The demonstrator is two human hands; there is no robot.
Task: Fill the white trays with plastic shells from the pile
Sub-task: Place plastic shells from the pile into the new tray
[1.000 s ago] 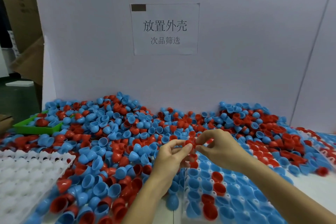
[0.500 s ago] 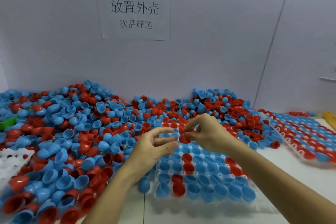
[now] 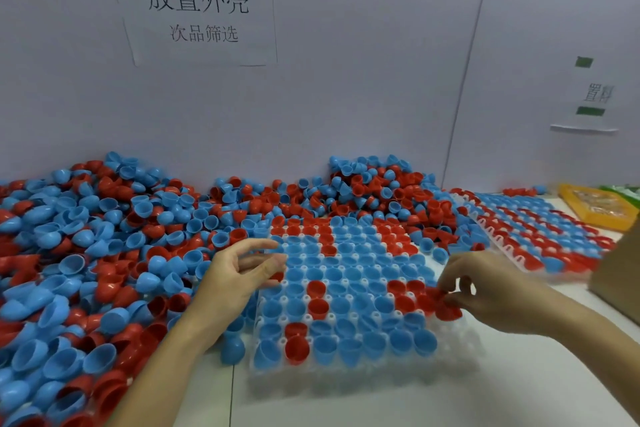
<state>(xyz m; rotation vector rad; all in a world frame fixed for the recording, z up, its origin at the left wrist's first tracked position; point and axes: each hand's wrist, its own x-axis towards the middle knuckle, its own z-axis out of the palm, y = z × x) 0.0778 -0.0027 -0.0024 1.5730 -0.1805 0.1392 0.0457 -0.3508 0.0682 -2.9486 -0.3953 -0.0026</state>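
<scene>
Red plastic half-shell (image 3: 446,305) pinched in your right hand (image 3: 485,291) at the white moulded tray's (image 3: 460,336) right edge; your left hand (image 3: 239,274) hovers loosely spread, empty, beside the red-and-blue shell pile (image 3: 104,253).

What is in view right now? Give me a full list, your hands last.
shell pile: too many to count, blue and red, heaped along the wall on the left and at the back
near tray: one, white, centre, mostly filled with blue and red shells; empty sockets at its near right corner
far tray: one, white, right, filled with blue and red shells
loose blue shell: one, on the table left of the near tray
wall sign: one, white paper with dark print, upper left
yellow container: one, far right
cardboard box: one, brown, right edge
left hand: open, at the near tray's left edge
right hand: pinching red shells over the near tray's right side
</scene>
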